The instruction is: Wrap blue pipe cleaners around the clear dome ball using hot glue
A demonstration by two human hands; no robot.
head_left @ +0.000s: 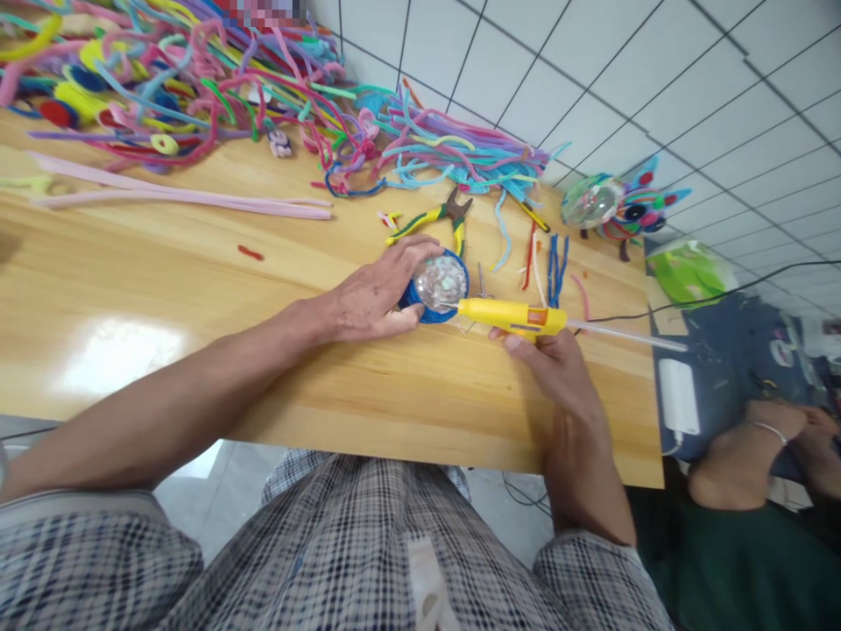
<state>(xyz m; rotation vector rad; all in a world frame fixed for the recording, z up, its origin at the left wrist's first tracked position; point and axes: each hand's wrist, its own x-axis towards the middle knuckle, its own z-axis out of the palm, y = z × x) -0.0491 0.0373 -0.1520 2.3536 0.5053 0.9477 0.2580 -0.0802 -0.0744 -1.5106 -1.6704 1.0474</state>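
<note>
Glue gun [499, 312], one, in right grip [558, 364], one blue-rimmed piece [444, 282] in left grip [374, 296]

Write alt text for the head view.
A person's right hand holds a yellow glue gun, its tip at a clear round piece with a blue edge, held in the left hand on a wooden table. Beyond lie pliers and heaps of colorful pipe cleaners.
</note>
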